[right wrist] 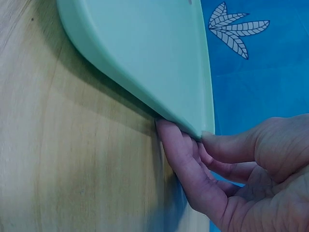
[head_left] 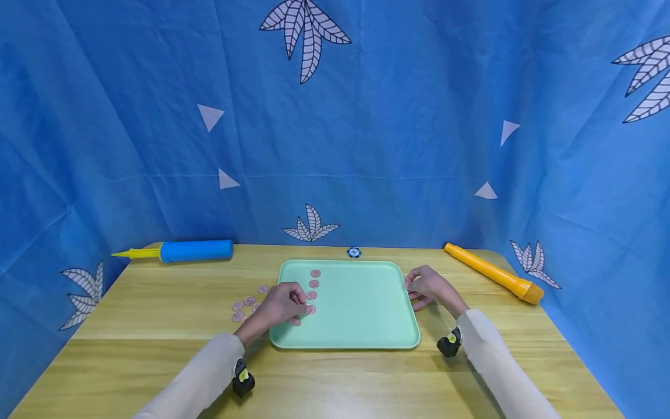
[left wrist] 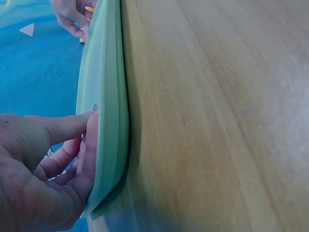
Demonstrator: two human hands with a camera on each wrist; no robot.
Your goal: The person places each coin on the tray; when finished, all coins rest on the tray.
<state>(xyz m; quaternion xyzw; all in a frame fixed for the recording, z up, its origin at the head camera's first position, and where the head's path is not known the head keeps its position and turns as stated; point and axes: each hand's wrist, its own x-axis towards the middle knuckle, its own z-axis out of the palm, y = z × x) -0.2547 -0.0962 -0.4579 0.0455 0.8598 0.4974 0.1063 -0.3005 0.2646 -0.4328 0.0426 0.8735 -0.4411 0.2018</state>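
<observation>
A mint green tray (head_left: pixel 361 314) lies flat on the middle of the wooden table. Several pink discs (head_left: pixel 314 283) lie in a column along its left side, and several more (head_left: pixel 246 302) sit on the table to its left. My left hand (head_left: pixel 285 304) reaches over the tray's left rim (left wrist: pixel 113 121) with curled fingers, and its fingertips pinch the nearest pink disc (head_left: pixel 311 309). My right hand (head_left: pixel 426 288) grips the tray's right rim (right wrist: pixel 193 121), fingers (right wrist: pixel 181 159) under the edge and thumb on top.
A blue pump with a yellow nozzle (head_left: pixel 183 251) lies at the back left. An orange tube (head_left: pixel 494 273) lies at the back right. A small blue chip (head_left: pixel 354 252) sits just behind the tray. Blue cloth (head_left: pixel 419 145) walls in the table.
</observation>
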